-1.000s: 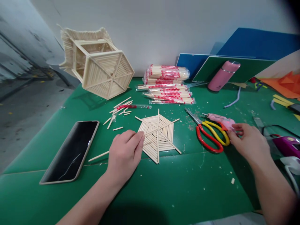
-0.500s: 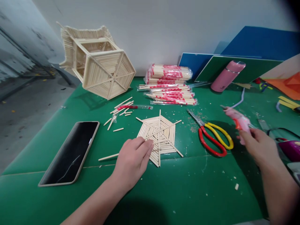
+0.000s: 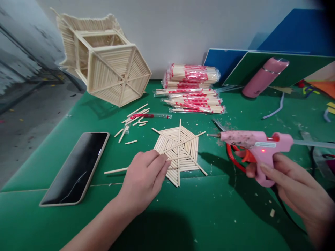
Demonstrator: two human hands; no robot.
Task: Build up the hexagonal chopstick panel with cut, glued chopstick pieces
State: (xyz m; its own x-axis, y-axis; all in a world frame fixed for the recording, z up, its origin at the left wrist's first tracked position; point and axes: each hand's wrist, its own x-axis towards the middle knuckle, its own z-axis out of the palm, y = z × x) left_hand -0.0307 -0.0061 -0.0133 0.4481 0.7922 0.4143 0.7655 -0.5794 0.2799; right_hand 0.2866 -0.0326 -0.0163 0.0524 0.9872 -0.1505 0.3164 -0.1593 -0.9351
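Observation:
My left hand [image 3: 146, 177] is closed on a thin wooden stick [image 3: 115, 170], which runs out on both sides of the fingers. The stick's right end lies over a flat web-shaped hexagon of sticks [image 3: 180, 150] on the green table. My right hand [image 3: 285, 181] is wrapped around the handle of a pink hot glue gun [image 3: 264, 153], a finger near its orange trigger. A small red light glows on the gun. Its nozzle points left, just right of the hexagon. Scissors [image 3: 232, 157] with a red handle lie partly hidden behind the gun.
A stick-built lantern-like structure [image 3: 115, 76] stands back left. Packs of wrapped chopsticks [image 3: 193, 90] lie at the back; short cut sticks [image 3: 138, 115] are nearer. A phone [image 3: 75, 167] lies left. A pink flask [image 3: 265, 77] leans on boards [image 3: 235, 66]. The gun's cord [image 3: 288, 212] trails at right.
My right hand has lifted the glue gun and brought it left and nearer, over the scissors, its nozzle now toward the hexagon. My left hand still holds the stick. The view has shifted slightly.

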